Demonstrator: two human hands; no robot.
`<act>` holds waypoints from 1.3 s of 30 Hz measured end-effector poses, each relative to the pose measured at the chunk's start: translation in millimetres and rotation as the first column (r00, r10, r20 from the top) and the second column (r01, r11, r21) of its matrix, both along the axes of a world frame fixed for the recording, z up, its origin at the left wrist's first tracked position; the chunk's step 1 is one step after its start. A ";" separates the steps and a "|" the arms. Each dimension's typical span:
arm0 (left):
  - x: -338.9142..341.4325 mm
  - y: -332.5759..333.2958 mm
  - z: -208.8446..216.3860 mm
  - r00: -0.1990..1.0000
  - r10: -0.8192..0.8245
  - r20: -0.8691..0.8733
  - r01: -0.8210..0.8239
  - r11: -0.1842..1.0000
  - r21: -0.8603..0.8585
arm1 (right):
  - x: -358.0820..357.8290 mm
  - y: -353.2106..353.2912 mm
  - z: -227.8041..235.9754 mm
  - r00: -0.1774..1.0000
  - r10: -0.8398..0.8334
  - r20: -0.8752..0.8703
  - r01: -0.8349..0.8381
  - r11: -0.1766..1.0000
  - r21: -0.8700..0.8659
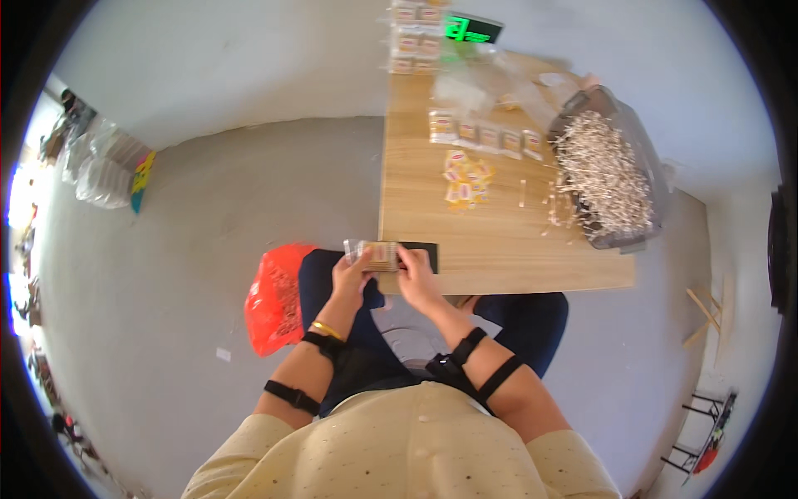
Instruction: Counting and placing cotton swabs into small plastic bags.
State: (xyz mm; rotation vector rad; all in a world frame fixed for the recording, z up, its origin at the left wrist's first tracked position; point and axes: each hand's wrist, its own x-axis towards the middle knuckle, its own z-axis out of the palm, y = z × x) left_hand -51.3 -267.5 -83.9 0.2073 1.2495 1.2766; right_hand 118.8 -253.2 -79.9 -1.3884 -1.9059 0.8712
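Over the near left edge of the wooden table (499, 262), a small clear packet (381, 256) of thin sticks with a yellowish label lies between my hands. My left hand (351, 276) is closed round its left end, with loose clear film sticking out past the fingers. At its right end, my right hand (416, 270) pinches the packet with thumb and fingers. A flat black object (432, 254) lies on the table, partly hidden behind my right hand. Beyond my hands sits a loose pile of small yellow and white labels (465, 179).
A grey bin (652, 179) heaped with what look like cotton swabs stands at the right, several spilled beside it. Filled packets (489, 135) line up behind the labels. Farther back are clear bags (474, 87), stacked packets (416, 41) and a green-lit display (470, 30). A red bag (274, 303) rests on the floor.
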 end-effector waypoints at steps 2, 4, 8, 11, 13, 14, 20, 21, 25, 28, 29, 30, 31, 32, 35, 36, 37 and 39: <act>5.9 1.9 6.0 1.000 -0.009 0.020 0.009 1.000 0.023 | 10.9 4.1 -22.5 0.999 0.002 -0.047 0.000 0.998 0.056; -5.1 0.9 11.6 0.999 0.002 -0.045 -0.002 1.000 -0.002 | 15.0 10.8 -0.2 0.978 -0.086 -0.191 0.058 0.988 -0.144; -27.5 3.6 14.2 0.965 -0.034 -0.258 0.054 0.996 0.070 | 90.4 50.5 17.2 0.944 -0.312 -0.107 0.284 0.934 -0.216; -48.7 6.5 9.9 0.851 0.008 -0.525 0.019 0.999 0.046 | 174.1 83.3 11.8 0.834 -0.552 -0.007 0.547 0.828 -0.124; -62.3 1.5 19.8 0.812 0.022 -0.584 0.020 0.998 0.066 | 212.8 100.9 26.8 0.742 -0.633 0.221 0.640 0.767 0.048; -64.7 -0.2 24.1 0.790 0.026 -0.612 0.024 0.997 0.074 | 225.2 107.5 31.0 0.690 -0.674 0.264 0.679 0.729 0.088; -47.8 -4.4 35.5 0.748 0.059 -0.661 0.034 0.991 0.128 | 234.4 144.0 61.6 0.533 -0.619 0.576 0.657 0.732 0.179; -39.3 -2.3 36.5 0.730 0.096 -0.677 0.024 0.986 0.165 | 226.2 152.1 67.2 0.501 -0.596 0.628 0.660 0.732 0.167; -6.4 7.8 47.7 0.708 0.032 -0.705 0.171 0.962 0.215 | 222.1 171.9 66.6 0.445 -0.566 0.694 0.670 0.724 0.161; 23.9 18.0 71.7 0.676 -0.025 -0.737 0.268 0.939 0.214 | 229.3 186.5 57.8 0.396 -0.604 0.691 0.708 0.680 0.190; 28.7 22.1 69.0 0.678 -0.050 -0.733 0.305 0.927 0.220 | 233.1 188.8 53.5 0.400 -0.620 0.674 0.704 0.680 0.207; 34.0 24.4 70.5 0.648 -0.068 -0.759 0.338 0.918 0.207 | 237.8 190.2 49.3 0.404 -0.636 0.657 0.700 0.677 0.226; 51.2 28.0 84.1 0.618 -0.090 -0.781 0.373 0.908 0.191 | 243.2 190.2 42.5 0.403 -0.651 0.643 0.699 0.673 0.242; 63.2 29.2 93.2 0.586 -0.106 -0.803 0.402 0.899 0.174 | 244.1 189.1 37.4 0.408 -0.676 0.614 0.678 0.675 0.292; 84.3 33.8 94.5 0.565 -0.179 -0.805 0.490 0.858 0.153 | 240.4 172.6 24.9 0.484 -0.710 0.511 0.601 0.694 0.396; 91.2 34.2 97.2 0.544 -0.209 -0.813 0.521 0.843 0.132 | 235.0 160.5 22.0 0.549 -0.693 0.467 0.565 0.719 0.404; 98.8 35.8 93.6 0.563 -0.199 -0.803 0.529 0.832 0.165 | 227.6 147.7 22.3 0.612 -0.669 0.421 0.525 0.742 0.416; 109.0 36.0 94.6 0.325 -0.218 -0.920 0.703 0.707 0.081 | 212.1 115.9 25.7 0.775 -0.548 0.314 0.458 0.830 0.319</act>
